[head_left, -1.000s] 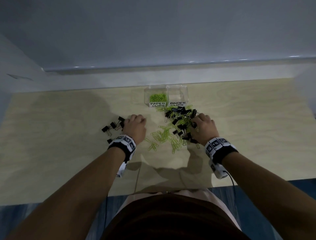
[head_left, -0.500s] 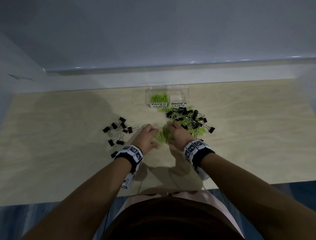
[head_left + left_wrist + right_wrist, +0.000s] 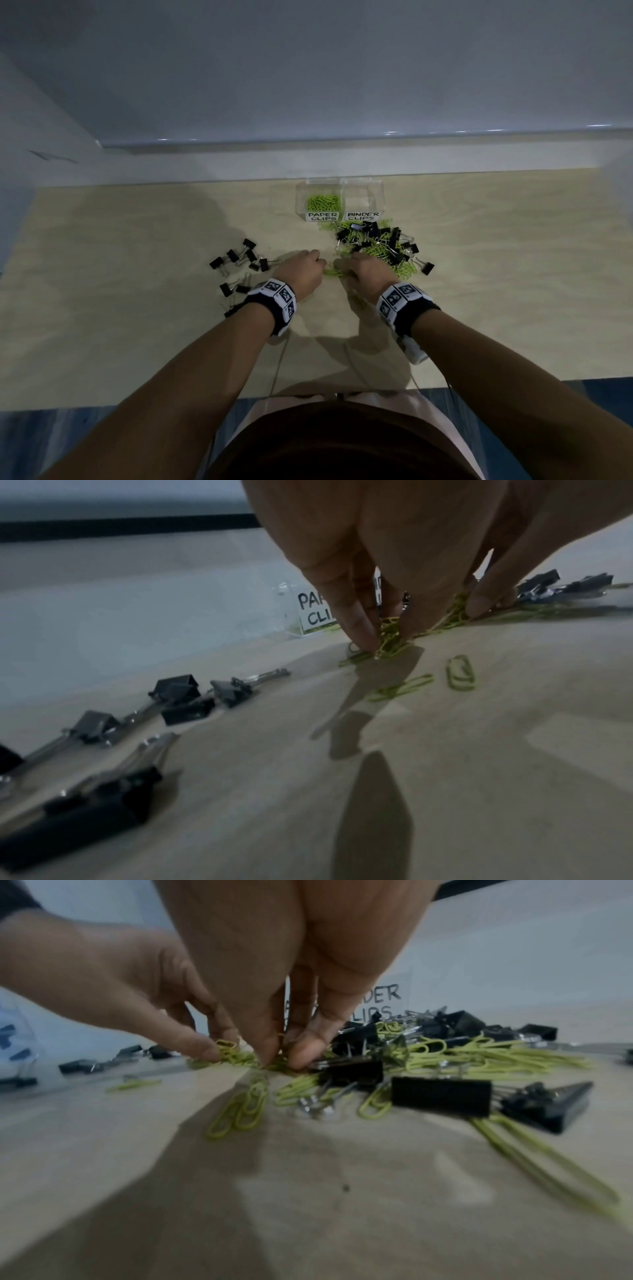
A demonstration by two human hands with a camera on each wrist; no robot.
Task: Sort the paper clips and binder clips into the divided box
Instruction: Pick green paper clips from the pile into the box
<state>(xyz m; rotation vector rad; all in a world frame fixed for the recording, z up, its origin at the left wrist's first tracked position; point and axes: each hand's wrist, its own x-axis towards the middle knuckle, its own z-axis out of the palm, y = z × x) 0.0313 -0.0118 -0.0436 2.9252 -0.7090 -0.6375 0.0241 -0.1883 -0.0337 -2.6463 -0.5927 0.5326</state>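
A clear divided box (image 3: pixel 363 192) stands at the back of the table; its left compartment, labelled PAPER CLIPS, holds green paper clips (image 3: pixel 323 202), and nothing shows in the BINDER CLIPS compartment. In front of it lies a mixed pile (image 3: pixel 380 243) of black binder clips and green paper clips. My left hand (image 3: pixel 317 265) and right hand (image 3: pixel 344 269) meet at the pile's near left edge. The left fingertips (image 3: pixel 359 639) pinch a bunch of green paper clips (image 3: pixel 392 639). The right fingertips (image 3: pixel 304 1053) pinch green paper clips (image 3: pixel 246 1057) on the table.
A separate group of black binder clips (image 3: pixel 239 263) lies left of my left hand. A few loose paper clips (image 3: pixel 460 672) lie on the wood near my fingers. A white wall ledge (image 3: pixel 342 161) runs behind the box. The table's near edge (image 3: pixel 102 401) is by my body.
Both hands came together at the middle, raking green paper clips into a bunch between them. The left hand left the binder clips at the left; the right hand left the pile's right side.
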